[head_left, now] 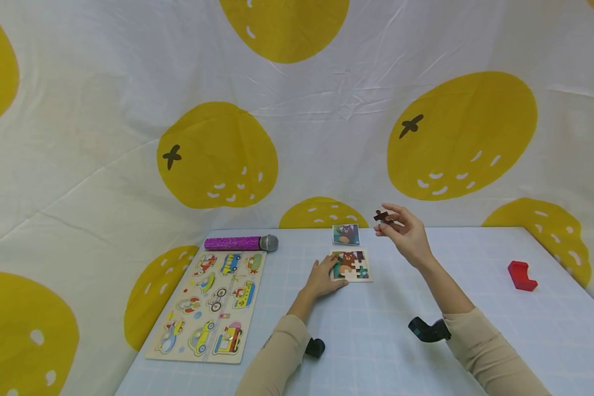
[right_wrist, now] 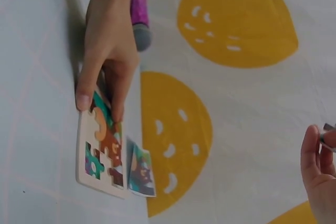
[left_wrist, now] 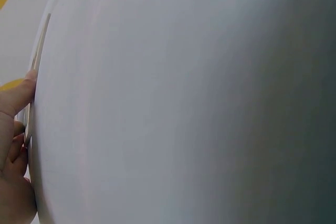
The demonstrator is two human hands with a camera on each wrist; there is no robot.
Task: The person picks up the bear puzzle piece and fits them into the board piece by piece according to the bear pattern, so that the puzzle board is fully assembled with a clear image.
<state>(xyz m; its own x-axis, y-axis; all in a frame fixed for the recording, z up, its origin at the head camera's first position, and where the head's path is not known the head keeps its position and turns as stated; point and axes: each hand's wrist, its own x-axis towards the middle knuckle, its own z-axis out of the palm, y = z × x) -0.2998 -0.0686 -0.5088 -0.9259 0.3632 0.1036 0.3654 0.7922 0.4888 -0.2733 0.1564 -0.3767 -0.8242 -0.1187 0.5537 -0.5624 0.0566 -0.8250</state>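
Note:
A small wooden jigsaw puzzle point(head_left: 346, 264) with a bear picture lies on the table, with gaps of bare wood among its pieces. My left hand point(head_left: 323, 279) grips its left side, thumb at the near edge and fingers toward the far edge; in the right wrist view that hand point(right_wrist: 109, 51) spans the puzzle's frame point(right_wrist: 81, 153). Raised above the table's far edge, my right hand point(head_left: 407, 234) pinches a dark brown puzzle piece point(head_left: 380, 216) between thumb and fingers. Behind the puzzle is a picture card point(head_left: 346, 235) showing the same bear.
At left lies a large wooden vehicle puzzle board point(head_left: 205, 313), with a purple glittery microphone point(head_left: 235, 243) behind it. A red notched block point(head_left: 522, 276) sits far right. Black curved objects point(head_left: 428, 330) show beside the sleeves. A fruit-patterned cloth point(head_left: 326, 137) hangs behind the table.

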